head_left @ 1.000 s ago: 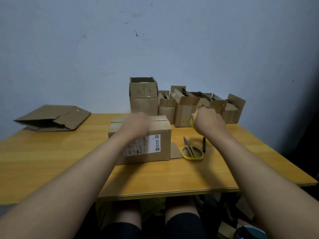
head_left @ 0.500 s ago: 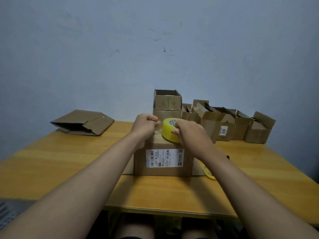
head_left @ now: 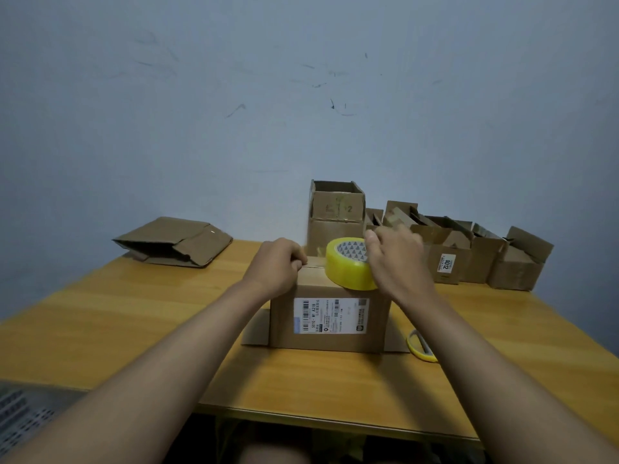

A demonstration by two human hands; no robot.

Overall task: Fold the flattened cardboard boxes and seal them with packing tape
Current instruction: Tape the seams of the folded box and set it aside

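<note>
The fingers of the left hand (head_left: 279,262) are curled down on the top far-left edge of the box (head_left: 330,318). The yellow tape roll (head_left: 350,267), tilted on the box top, is gripped by the right hand (head_left: 395,262). The box is set mid-table (head_left: 134,326). Yellow scissors (head_left: 420,344) are partly hidden behind the right arm. Folded boxes (head_left: 469,252) are lined up far right, w/ a flat box (head_left: 174,242) far left.
</note>
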